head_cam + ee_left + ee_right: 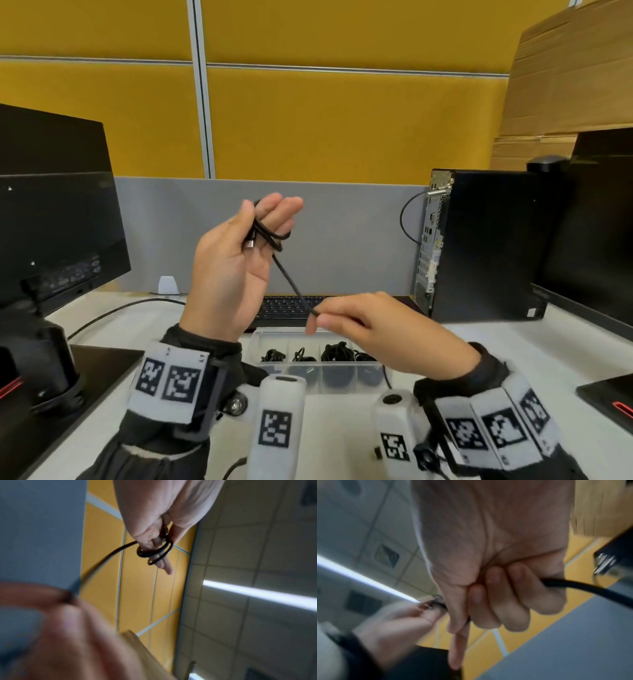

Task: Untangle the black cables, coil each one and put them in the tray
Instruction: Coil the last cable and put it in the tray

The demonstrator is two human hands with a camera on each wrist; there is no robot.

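My left hand (263, 222) is raised palm-up above the desk. A black cable (291, 284) is looped twice round its fingers, and the thumb holds the strand near the silver plug (250, 244). In the left wrist view the loops (154, 553) circle the fingers (164, 565). The cable runs down taut to my right hand (318, 317), which pinches it between thumb and fingertips above the tray. In the right wrist view the curled fingers (505, 595) hold the cable (590, 589). The clear compartment tray (284, 331) holds several coiled black cables (337, 353).
A black keyboard (284, 308) lies behind the tray. A monitor (51, 212) stands at the left and a computer tower (479, 246) at the right, with another monitor (599, 222) beyond it. A thin cable (113, 310) crosses the white desk (513, 359).
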